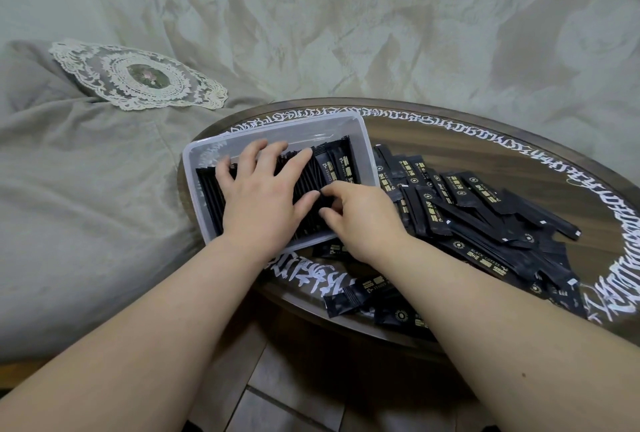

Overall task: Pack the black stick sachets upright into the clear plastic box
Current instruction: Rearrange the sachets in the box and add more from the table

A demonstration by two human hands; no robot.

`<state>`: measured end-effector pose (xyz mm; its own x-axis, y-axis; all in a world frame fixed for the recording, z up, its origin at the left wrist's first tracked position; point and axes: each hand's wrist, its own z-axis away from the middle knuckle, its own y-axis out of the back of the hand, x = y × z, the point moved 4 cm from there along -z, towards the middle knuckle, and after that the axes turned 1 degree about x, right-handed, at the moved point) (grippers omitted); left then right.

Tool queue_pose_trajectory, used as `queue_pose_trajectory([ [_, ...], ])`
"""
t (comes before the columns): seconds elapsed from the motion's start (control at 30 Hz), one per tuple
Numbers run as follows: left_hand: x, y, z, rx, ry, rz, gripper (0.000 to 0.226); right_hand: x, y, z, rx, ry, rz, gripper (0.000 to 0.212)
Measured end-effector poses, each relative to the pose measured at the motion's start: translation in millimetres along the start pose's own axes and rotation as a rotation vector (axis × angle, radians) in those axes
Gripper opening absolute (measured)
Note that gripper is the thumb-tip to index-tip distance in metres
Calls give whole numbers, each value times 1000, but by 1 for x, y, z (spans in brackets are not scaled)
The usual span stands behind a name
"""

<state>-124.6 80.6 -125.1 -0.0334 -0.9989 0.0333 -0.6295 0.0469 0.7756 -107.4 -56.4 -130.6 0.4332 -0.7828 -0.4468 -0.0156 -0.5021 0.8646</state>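
Crowding box: loose sachets, doily

The left hand lies flat on the packed sachets in the box. The right hand pinches sachets at the box's near right corner. Loose sachets lie heaped on the table beside a doily.

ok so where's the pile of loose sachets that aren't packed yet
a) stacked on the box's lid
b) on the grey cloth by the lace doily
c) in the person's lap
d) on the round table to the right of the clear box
d: the loose sachets lie heaped on the round table, right of the clear plastic box, where both hands work the packed rows.
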Motion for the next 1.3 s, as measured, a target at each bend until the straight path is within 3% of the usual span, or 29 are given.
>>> queue_pose_trajectory([
  [0.13,-1,-3,2,-32,17,0,58,0,2,3,36,25,1,31],
  [0.33,-2,-2,2,-30,23,23,58,6,20,8,259,-95,-68,31],
  [0.5,-1,-3,4,-22,12,25,58,0,14,3,139,-154,137,15],
  [0.77,0,-2,4,-33,16,19,59,-6,5,-6,54,-133,279,18],
  [1.0,0,-2,5,-33,24,16,61,-5,3,-14,55,-172,282,27],
  [1.3,0,-2,5,-34,29,19,60,-2,3,-16,126,-233,224,6],
])
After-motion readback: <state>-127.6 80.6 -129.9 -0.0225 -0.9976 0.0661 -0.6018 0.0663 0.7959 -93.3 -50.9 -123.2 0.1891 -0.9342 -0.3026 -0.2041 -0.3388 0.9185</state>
